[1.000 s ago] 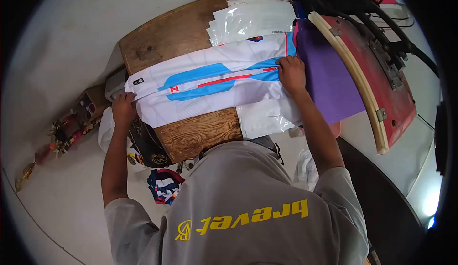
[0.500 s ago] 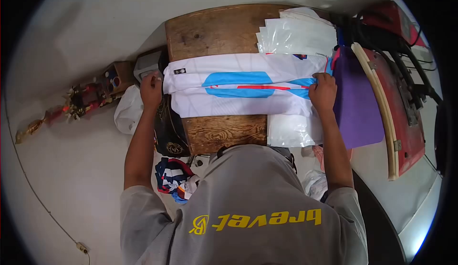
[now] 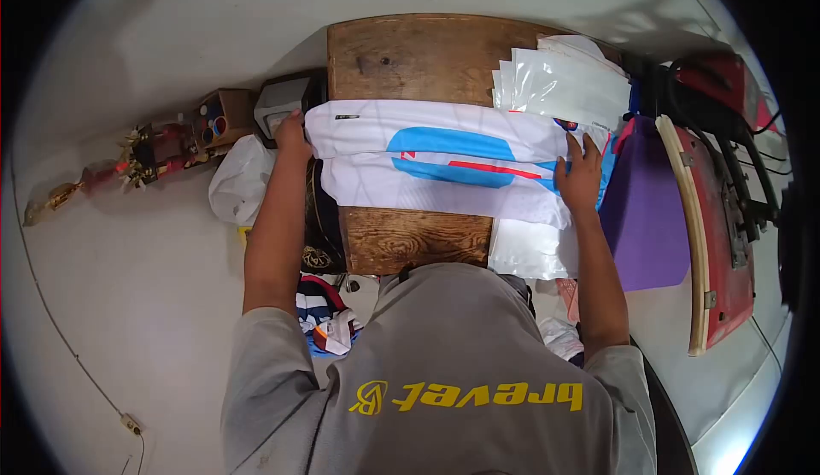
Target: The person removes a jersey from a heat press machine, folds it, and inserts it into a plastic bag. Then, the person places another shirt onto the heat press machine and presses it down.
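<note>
A white jersey (image 3: 359, 176) with blue and red panels lies folded into a long strip across the wooden table (image 3: 401, 244). At its left end is my left hand (image 3: 292, 133), its fingers drawn together at the cloth's edge; the fingertips are partly hidden. My right hand (image 3: 582, 176) rests on the right end of the strip with fingers spread. A small dark badge (image 3: 565, 124) shows just above those fingers. Clear plastic bags (image 3: 559, 82) lie fanned out behind the jersey, and another plastic bag (image 3: 534, 249) sticks out from under its front edge.
To the right, purple material (image 3: 645, 219) hangs beside a red heat-press-like machine (image 3: 726, 261) with a pale wooden edge. A grey box-shaped object (image 3: 282, 108) and a white plastic bag (image 3: 243, 180) are on the left. Colourful clothes (image 3: 325, 317) lie below the table.
My right hand has gone from pinching the cloth to spread fingers on it. My left hand has come up against the jersey's left end. The whole view has shifted slightly.
</note>
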{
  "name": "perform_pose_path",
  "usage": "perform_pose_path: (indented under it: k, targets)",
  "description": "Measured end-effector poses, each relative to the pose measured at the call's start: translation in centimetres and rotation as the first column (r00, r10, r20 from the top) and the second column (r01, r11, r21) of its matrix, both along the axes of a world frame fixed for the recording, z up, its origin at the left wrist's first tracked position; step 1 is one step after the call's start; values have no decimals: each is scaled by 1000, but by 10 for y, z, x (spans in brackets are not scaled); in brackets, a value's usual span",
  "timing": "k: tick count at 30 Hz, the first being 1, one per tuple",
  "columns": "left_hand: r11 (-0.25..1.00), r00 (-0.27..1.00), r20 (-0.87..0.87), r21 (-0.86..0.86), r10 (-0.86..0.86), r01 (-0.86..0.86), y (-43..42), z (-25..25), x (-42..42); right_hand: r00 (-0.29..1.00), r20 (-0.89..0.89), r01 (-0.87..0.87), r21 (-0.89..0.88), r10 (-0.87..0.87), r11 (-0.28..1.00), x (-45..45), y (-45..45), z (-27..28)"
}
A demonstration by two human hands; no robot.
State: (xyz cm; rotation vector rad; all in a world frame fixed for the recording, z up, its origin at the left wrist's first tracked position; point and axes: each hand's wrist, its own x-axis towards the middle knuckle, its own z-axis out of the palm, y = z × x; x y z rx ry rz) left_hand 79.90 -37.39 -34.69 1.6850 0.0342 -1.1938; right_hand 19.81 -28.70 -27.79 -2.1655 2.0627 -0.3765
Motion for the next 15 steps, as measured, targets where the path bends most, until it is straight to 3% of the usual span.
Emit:
perform_pose_path:
  k: [1,4,5,6,8,9,10,13,15]
  targets:
    - [998,993,99,7,64,-65,-2,-14,3,1000,-26,15,18,-14,1000,1,0,2]
    - [989,980,195,-150,31,-2,4,-7,-2,999,-50,8,18,-7,1000,1,0,2]
    - [969,937,350,-236,18,69,5,-35,10,997,-79,-2,-31,-1,1000,2,-1,0]
    - [967,848,519,-141,-109,211,11,-5,-7,999,-47,1,-44,-4,999,2,2,-3]
    - [909,461,852,41,-248,415,22,14,-31,1000,-11,-9,-101,8,995,5,7,2]
    - [870,317,894,142,-318,473,28,25,-40,1000,-2,-21,-101,21,995,7,10,10]
    - [836,21,975,178,-221,519,34,29,-48,999,16,-46,-110,48,993,7,14,14]
    - [646,-102,974,210,-201,734,57,51,-72,998,-12,-64,-75,64,995,1,23,22]
    - [420,-170,957,258,-235,870,72,56,-89,999,-34,-30,-44,29,999,-7,29,19]
